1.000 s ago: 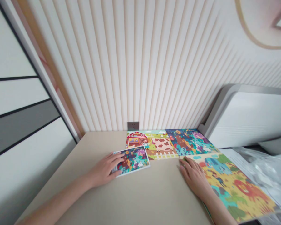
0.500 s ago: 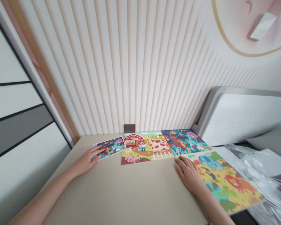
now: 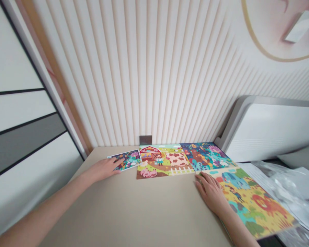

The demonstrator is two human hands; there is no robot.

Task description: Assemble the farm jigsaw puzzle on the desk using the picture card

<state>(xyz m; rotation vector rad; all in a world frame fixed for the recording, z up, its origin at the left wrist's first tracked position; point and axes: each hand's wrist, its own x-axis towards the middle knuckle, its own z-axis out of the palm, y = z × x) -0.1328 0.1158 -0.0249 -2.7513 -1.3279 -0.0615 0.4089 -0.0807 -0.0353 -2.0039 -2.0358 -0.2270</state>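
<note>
My left hand (image 3: 105,169) lies with fingers stretched out over the left part of a small white-edged picture card (image 3: 132,159). The card shows a dark, colourful animal scene, and its left part is covered by the fingers. My right hand (image 3: 211,192) rests palm down at the left edge of a yellow safari puzzle (image 3: 257,207) with a lion and an elephant. Behind that lies a dark blue forest puzzle (image 3: 208,157), whose scene resembles the card's. A farm puzzle (image 3: 167,163) with a barn, a cow and a pig lies between the card and the forest puzzle.
The beige tabletop (image 3: 144,212) meets a ribbed white wall (image 3: 144,68) with a dark socket (image 3: 145,140). A white cabinet (image 3: 18,154) stands on the left. To the right are a grey-white headboard (image 3: 278,127) and crumpled clear plastic (image 3: 283,181). The safari puzzle reaches over the table's right edge.
My left hand has slid a little further over the card, its fingers now more towards the card's middle. The view has shifted slightly. My right hand stays on the safari puzzle's edge.
</note>
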